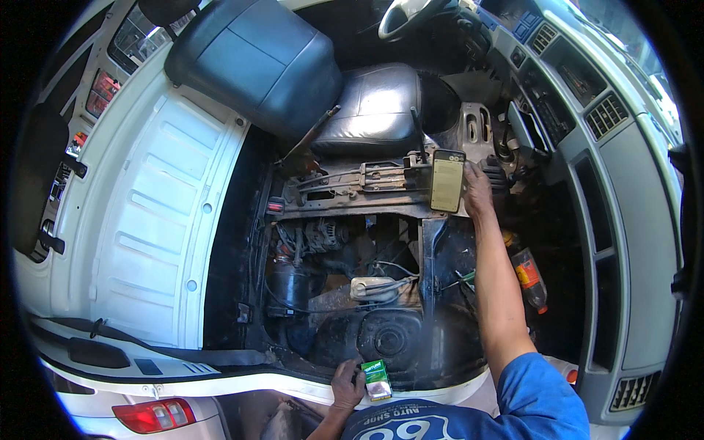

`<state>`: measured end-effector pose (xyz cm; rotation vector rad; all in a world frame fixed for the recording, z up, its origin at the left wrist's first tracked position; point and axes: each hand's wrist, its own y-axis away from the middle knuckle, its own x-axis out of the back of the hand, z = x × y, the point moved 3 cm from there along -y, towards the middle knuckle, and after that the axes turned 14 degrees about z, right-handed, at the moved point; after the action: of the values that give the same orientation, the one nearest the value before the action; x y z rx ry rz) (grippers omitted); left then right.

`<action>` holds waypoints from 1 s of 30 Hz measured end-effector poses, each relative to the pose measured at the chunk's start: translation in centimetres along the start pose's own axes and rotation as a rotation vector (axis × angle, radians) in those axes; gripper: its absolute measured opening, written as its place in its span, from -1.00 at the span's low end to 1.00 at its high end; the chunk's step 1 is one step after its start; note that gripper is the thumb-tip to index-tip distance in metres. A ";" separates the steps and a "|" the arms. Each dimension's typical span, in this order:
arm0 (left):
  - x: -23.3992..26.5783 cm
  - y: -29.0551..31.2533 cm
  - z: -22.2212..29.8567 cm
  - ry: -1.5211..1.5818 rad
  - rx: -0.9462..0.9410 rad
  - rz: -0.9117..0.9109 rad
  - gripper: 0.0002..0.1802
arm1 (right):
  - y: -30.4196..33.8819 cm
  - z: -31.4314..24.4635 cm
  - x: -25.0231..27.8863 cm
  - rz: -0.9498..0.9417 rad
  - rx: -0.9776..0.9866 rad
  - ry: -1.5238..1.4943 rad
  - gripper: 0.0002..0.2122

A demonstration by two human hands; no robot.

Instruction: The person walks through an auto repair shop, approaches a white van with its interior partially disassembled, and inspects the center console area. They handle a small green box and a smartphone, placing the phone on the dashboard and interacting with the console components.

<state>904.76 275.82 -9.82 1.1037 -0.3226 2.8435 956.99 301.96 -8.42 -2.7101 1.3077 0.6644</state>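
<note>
My right arm reaches forward across the van's cab. At its end my right hand (478,189) is closed on the right edge of a dark-framed phone (446,182) with a pale yellowish face, held over the metal centre panel. Close to my body, at the door sill, my left hand (347,384) has its fingers curled against a small green and white packet (376,380) and appears to grip its left edge. Between the two hands lies the uncovered engine bay (367,253), with an alternator (325,235), a pale reservoir (372,289) and several hoses.
A black seat (378,103) stands beyond the bay, below the steering wheel (411,16). Two levers rise near it. The grey dashboard (623,198) runs along the right. A bottle (529,280) with a red and yellow label lies in the footwell. White ribbed bodywork (158,220) fills the left.
</note>
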 end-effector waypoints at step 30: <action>6.9 -7.4 7.3 1.465 0.718 -0.560 -0.45 | 45.4 -6.8 -4.9 -0.421 -0.063 0.603 -0.30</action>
<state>905.47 281.36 1.32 -0.9079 0.9392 2.3917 922.32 274.98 5.59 -3.2180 0.7183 -0.1699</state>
